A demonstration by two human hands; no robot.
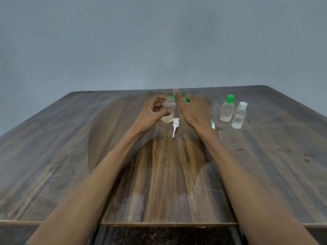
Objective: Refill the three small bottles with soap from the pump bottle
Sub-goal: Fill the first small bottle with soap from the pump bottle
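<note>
My left hand [153, 110] grips a small clear bottle [170, 107], upright on the table, neck open, with a little yellowish soap at its bottom. My right hand [193, 110] is right beside it, back toward me, wrapped round the pump bottle [212, 125]. Only green and white bits of that bottle show, above my fingers and below my wrist. It lies tilted with its upper end by the small bottle's neck. The white pump head [175, 126] lies loose on the table just in front. Two more small bottles stand to the right, one green-capped [227, 110] and one white-capped [239, 116].
The wooden table [123, 174] runs to a near edge at the bottom of the view and a far edge against a plain grey wall. A wet-looking dark patch covers its middle.
</note>
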